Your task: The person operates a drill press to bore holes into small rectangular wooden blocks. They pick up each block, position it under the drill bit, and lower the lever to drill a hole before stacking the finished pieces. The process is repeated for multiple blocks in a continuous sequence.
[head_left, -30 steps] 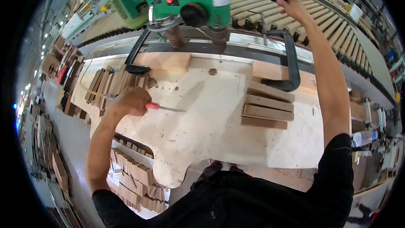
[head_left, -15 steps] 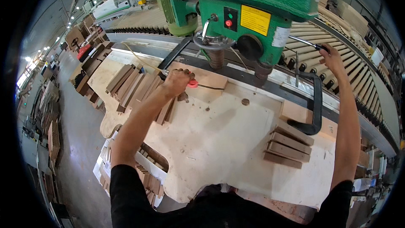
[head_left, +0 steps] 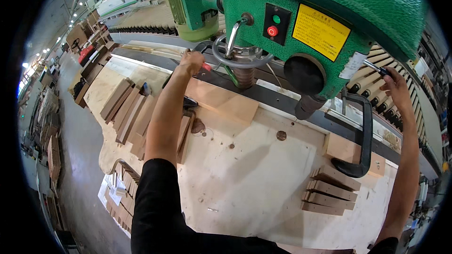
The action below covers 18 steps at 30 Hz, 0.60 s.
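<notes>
My left hand [head_left: 192, 62] is closed round what looks like an air blow gun [head_left: 206, 67]; only its red part shows clearly beside my fingers. It hovers by the guard ring [head_left: 219, 52] of a green drill press [head_left: 254, 0], above the far edge of the worktop. My right hand [head_left: 396, 89] has its fingers wrapped on the black grip of the press's feed lever [head_left: 376, 67]. Below my left forearm, a pale wooden block [head_left: 221, 101] lies against the dark fence [head_left: 268, 98]. The drill chuck [head_left: 308, 107] points down, right of that block.
Brown wooden strips [head_left: 127, 113] lie in rows at the left; another stack [head_left: 332, 190] sits right. A black C-clamp [head_left: 365, 136] holds a second block [head_left: 341, 146]. More strips [head_left: 125, 200] lie below the pale worktop [head_left: 235, 188]. Roller conveyors [head_left: 372, 84] run behind.
My left hand has moved from over the wooden block to beyond it, carrying the red tool. My right hand stays on the lever. The view has shifted closer to the press.
</notes>
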Motion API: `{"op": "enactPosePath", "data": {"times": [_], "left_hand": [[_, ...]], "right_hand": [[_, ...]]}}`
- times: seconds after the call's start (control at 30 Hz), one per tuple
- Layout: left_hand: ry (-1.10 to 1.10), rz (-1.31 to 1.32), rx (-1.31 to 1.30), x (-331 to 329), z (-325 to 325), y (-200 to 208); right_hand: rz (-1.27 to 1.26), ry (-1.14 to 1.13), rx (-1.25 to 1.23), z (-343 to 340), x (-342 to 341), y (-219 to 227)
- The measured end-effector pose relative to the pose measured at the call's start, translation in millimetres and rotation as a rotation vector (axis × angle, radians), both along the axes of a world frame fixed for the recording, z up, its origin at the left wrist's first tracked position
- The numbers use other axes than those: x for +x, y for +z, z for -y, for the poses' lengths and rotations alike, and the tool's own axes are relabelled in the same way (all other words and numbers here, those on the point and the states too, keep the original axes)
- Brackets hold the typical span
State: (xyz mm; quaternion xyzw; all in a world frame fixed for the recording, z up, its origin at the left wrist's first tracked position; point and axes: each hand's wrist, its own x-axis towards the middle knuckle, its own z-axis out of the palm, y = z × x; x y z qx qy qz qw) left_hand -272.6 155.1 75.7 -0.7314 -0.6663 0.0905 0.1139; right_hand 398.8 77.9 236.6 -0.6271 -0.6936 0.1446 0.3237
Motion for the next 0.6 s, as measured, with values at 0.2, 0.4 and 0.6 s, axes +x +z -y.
{"op": "enactPosePath", "data": {"times": [0.2,0.4,0.6], "left_hand": [[0.161,0.047,0.242,3,-12,-10],[0.055,0.26,0.085,-26,41,20],[0.459,0.295,0.212,75,231,38]], "right_hand": [[0.017,-0.032,0.012,-1,11,-1],[0.081,-0.001,0.062,-18,14,-14],[0.048,0.002,0.113,-13,23,-8]]}}
